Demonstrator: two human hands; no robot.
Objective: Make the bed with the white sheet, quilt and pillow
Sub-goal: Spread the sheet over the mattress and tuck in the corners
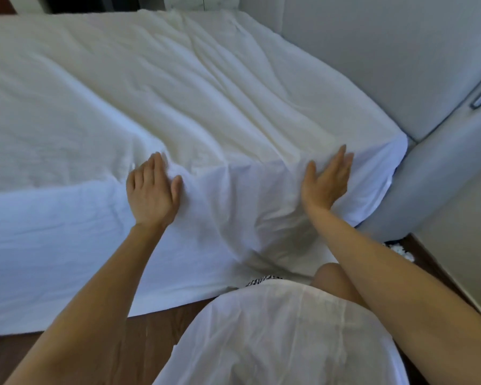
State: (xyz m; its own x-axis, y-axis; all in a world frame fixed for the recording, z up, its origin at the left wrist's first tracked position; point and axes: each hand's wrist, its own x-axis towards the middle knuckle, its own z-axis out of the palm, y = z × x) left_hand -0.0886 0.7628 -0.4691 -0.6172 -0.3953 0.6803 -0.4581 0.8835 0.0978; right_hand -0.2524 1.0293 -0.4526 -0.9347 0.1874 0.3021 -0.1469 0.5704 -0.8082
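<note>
A white sheet [122, 87] covers the whole mattress and hangs over the near side toward the floor, with creases across the top. My left hand [152, 190] lies on the near edge of the bed, its fingertips curled into a small fold of the sheet. My right hand [326, 177] rests flat on the sheet near the bed's right corner, fingers straight and together. No quilt or pillow is in view.
A grey padded headboard [386, 59] runs along the right side of the bed, with a rounded padded corner [428, 173] beside my right hand. Dark wooden floor [95, 351] shows below the hanging sheet. My white garment [283, 334] fills the bottom centre.
</note>
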